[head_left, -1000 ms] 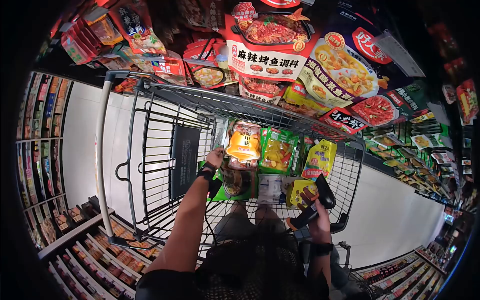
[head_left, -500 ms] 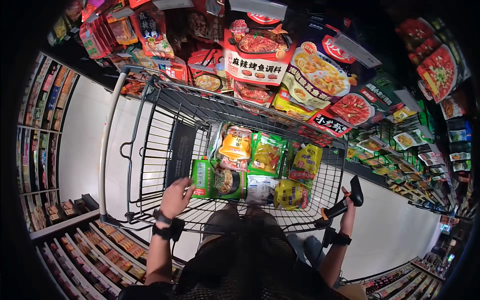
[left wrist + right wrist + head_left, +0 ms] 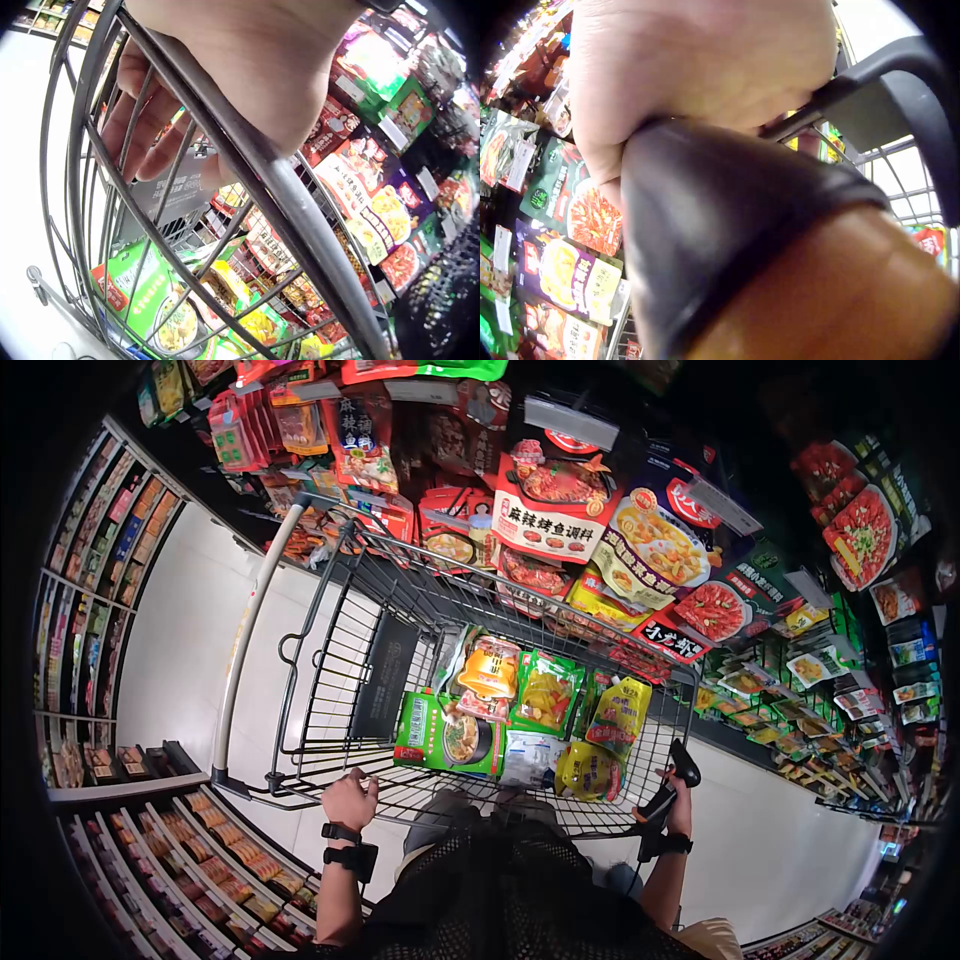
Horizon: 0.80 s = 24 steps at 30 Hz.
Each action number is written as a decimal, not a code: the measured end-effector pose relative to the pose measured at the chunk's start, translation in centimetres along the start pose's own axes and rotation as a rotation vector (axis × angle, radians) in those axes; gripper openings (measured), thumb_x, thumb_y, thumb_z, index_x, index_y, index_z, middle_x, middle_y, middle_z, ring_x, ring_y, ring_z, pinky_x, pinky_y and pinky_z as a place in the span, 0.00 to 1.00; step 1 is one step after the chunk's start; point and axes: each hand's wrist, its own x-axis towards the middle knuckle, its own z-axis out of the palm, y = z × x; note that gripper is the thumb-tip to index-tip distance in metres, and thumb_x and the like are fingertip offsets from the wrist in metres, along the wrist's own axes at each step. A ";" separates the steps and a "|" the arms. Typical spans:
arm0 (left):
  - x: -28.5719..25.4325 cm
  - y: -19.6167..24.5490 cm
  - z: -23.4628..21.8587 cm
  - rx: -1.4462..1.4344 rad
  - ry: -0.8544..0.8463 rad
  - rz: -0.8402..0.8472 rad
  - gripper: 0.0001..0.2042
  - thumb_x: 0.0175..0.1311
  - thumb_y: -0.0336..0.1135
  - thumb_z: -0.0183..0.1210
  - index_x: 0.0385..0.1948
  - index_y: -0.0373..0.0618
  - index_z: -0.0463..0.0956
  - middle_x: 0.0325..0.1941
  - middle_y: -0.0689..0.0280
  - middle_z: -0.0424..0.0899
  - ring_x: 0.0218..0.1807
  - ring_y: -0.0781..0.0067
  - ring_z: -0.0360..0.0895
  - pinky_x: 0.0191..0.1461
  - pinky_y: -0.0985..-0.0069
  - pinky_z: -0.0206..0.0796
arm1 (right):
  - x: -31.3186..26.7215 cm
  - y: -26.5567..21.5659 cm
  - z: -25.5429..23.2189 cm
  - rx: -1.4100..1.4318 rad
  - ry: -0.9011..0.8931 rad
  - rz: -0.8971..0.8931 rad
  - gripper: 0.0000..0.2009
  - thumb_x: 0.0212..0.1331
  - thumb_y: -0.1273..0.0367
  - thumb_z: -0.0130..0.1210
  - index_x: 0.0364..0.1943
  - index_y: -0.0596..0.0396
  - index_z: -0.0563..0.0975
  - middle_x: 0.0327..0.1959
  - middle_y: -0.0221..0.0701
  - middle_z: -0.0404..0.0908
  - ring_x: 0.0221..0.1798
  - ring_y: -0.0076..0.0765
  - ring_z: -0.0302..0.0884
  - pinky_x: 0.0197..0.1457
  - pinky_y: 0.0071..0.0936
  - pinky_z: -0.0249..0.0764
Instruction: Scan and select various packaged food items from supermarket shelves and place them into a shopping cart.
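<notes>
A wire shopping cart (image 3: 500, 598) stands before me, holding packaged food. My left hand (image 3: 350, 800) rests over its near rim (image 3: 292, 210), loose fingers (image 3: 150, 124) hanging inside the wires. Closest to it in the basket lies a green package (image 3: 450, 735) with a bowl picture. Beside that are an orange-labelled bag (image 3: 490, 667), a green bag (image 3: 547, 692), a white package (image 3: 530, 758) and two yellow pouches (image 3: 620, 710). At the cart's right end, my right hand (image 3: 680, 812) grips a black handheld device (image 3: 686, 763) with an orange end, shaped like a barcode scanner.
Seasoning pouches (image 3: 555, 500) hang on the shelf just beyond the cart's far side. More shelves (image 3: 100, 580) stand at the left, and low racks (image 3: 190, 860) at the lower left. Pale floor (image 3: 180, 650) shows between them.
My left hand has drawn back from the packages to the cart's near rim, uncovering the green package. My right hand has moved right with the device, from over the yellow pouches to the cart's end.
</notes>
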 end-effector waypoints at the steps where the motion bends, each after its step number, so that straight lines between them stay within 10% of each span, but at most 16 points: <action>1: 0.4 -0.6 -0.3 -0.003 -0.016 -0.013 0.18 0.58 0.52 0.50 0.33 0.47 0.76 0.25 0.57 0.82 0.29 0.55 0.80 0.32 0.61 0.70 | -0.1 0.0 1.0 -0.016 -0.013 0.039 0.14 0.54 0.62 0.49 0.42 0.51 0.69 0.45 0.38 0.78 0.51 0.31 0.68 0.58 0.28 0.56; 3: 1.0 -1.0 -0.7 -0.013 -0.021 -0.029 0.18 0.57 0.53 0.51 0.33 0.47 0.76 0.26 0.57 0.82 0.30 0.56 0.80 0.33 0.61 0.70 | -0.6 -0.3 2.4 -0.004 0.062 0.055 0.12 0.53 0.64 0.51 0.39 0.53 0.71 0.36 0.26 0.75 0.42 0.24 0.71 0.43 0.21 0.61; 9: 3.1 -5.8 -1.3 0.024 -0.078 0.030 0.18 0.55 0.54 0.52 0.34 0.50 0.78 0.25 0.58 0.82 0.30 0.57 0.80 0.33 0.63 0.70 | -2.8 3.5 6.2 -0.133 0.069 -0.017 0.11 0.51 0.67 0.53 0.37 0.56 0.73 0.33 0.31 0.77 0.42 0.29 0.76 0.45 0.24 0.65; 17: 4.9 -11.2 -0.9 -0.322 0.331 0.079 0.08 0.52 0.41 0.57 0.21 0.49 0.78 0.23 0.63 0.81 0.26 0.60 0.79 0.29 0.65 0.69 | -3.7 5.8 12.1 -0.102 0.101 -0.040 0.07 0.50 0.70 0.52 0.31 0.59 0.74 0.29 0.32 0.78 0.38 0.31 0.77 0.45 0.25 0.66; 24: 7.5 -15.5 -0.7 -0.146 0.151 0.021 0.11 0.53 0.47 0.57 0.24 0.51 0.79 0.20 0.63 0.81 0.24 0.60 0.79 0.29 0.65 0.69 | -4.3 7.0 15.5 -0.045 0.063 0.008 0.10 0.48 0.69 0.54 0.33 0.61 0.74 0.31 0.35 0.81 0.37 0.30 0.77 0.43 0.23 0.67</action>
